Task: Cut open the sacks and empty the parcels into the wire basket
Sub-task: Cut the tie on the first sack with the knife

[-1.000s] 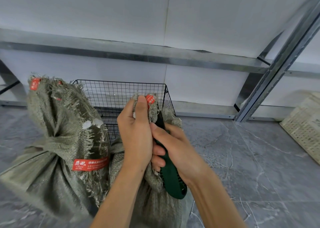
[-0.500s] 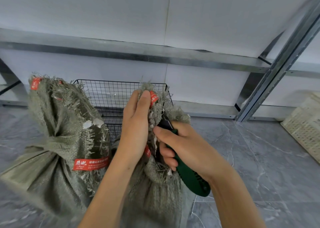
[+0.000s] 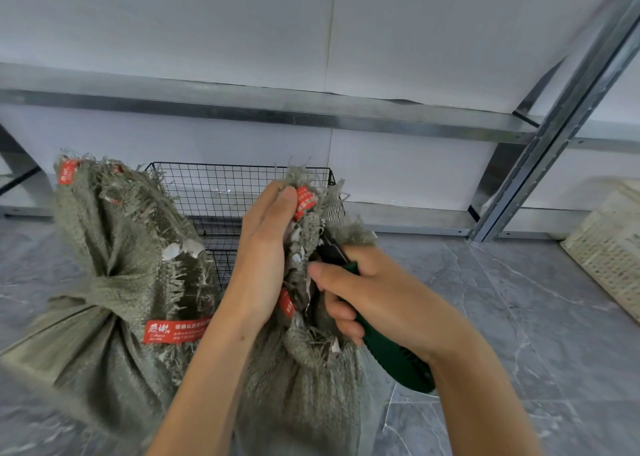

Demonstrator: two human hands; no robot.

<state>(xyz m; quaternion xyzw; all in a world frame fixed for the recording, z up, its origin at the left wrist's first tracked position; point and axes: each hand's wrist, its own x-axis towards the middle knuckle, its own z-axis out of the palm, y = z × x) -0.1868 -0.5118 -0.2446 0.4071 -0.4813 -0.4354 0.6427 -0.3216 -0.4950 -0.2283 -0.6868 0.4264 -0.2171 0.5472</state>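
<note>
Woven green sack [image 3: 304,403] stands before the wire basket [image 3: 214,192], our left hand [image 3: 266,258] gripping its frayed neck, our right hand [image 3: 374,300] clenching a green-handled cutter [image 3: 391,358] against the tie. A second sack [image 3: 104,282] sits tied beside it; emptying, we judge, has not begun.

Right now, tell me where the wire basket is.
In the head view the wire basket stands on the floor left of centre, just behind the tied sack and the gripped sack, near the wall.
</note>
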